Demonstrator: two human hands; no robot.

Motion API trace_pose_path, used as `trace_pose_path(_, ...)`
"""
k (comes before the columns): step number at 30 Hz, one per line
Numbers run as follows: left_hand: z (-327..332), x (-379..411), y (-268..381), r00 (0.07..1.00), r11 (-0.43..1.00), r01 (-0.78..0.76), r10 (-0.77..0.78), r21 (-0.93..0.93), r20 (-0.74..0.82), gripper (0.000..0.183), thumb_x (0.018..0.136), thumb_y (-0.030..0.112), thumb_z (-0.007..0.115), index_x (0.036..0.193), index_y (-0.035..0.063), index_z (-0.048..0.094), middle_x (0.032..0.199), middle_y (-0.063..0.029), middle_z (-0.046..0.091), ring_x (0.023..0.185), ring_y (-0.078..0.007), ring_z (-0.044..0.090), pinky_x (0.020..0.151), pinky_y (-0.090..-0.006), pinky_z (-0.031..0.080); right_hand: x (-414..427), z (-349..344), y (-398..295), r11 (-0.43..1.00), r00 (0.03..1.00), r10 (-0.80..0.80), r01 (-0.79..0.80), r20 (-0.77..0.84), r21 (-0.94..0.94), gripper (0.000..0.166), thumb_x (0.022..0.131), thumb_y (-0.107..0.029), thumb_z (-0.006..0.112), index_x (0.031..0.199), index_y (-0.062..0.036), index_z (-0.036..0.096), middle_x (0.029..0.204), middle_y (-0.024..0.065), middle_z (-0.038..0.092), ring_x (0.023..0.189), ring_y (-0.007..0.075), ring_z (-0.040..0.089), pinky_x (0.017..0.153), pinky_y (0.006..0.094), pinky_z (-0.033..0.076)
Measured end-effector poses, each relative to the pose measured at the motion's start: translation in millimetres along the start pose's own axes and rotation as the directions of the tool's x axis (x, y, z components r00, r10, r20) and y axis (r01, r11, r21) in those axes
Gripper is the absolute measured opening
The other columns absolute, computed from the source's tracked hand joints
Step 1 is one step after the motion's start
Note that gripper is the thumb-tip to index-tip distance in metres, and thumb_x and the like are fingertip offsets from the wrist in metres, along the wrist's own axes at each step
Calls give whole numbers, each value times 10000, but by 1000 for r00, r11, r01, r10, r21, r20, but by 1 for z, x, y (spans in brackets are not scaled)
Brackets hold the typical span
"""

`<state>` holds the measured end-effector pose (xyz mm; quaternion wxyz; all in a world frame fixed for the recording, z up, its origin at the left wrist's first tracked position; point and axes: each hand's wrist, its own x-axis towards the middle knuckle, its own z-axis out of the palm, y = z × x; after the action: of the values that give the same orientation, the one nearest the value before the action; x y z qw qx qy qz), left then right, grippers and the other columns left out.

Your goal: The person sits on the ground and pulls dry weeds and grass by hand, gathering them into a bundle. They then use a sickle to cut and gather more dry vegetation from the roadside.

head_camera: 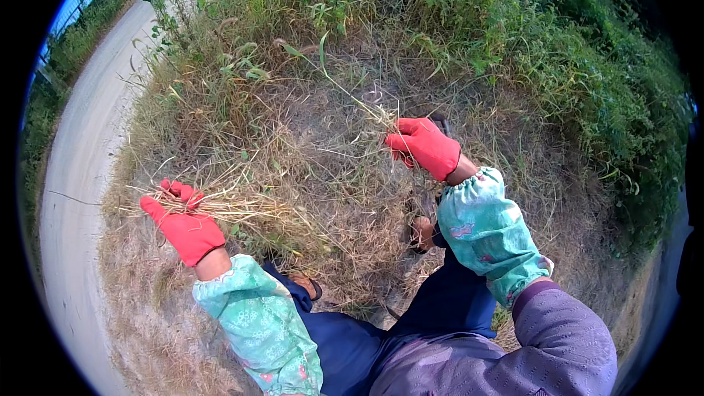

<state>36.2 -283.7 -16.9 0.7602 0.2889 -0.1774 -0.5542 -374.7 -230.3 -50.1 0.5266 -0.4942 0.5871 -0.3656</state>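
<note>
In a red glove, my left hand grips a loose bundle of dry grass stalks. The stalks lie across the palm and fan out to the right. My right hand, also red-gloved, is farther forward and pinches a smaller tuft of grass stems. One long stem with green blades reaches up and left from that tuft. A dark object shows just behind the right glove; it is mostly hidden, so I cannot tell what it is.
Cut, dry grass litters the ground around my sandalled feet. Tall green weeds stand ahead, and dense leafy growth rises on the right. A pale road curves along the left, with a fence beyond it.
</note>
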Motion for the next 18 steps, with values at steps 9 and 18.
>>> trace_pose_path(9,75,-65,-126,941,840,16,-196,542,275,316,994,315,572,1075,12,614,825,-22,600,693,-107,554,591,-249,440,-6,55,-8,979,920,79,2,384,-204,285,925,-283,618,803,-25,609,679,35,614,601,109,521,564,298,416)
trace_pose_path(18,53,-80,-161,703,110,-677,-195,727,684,245,915,237,671,954,-2,635,807,-217,642,756,-410,625,670,-403,482,-13,45,-18,997,870,74,-50,487,-62,224,902,-225,656,921,-3,633,687,13,594,579,75,531,536,250,420)
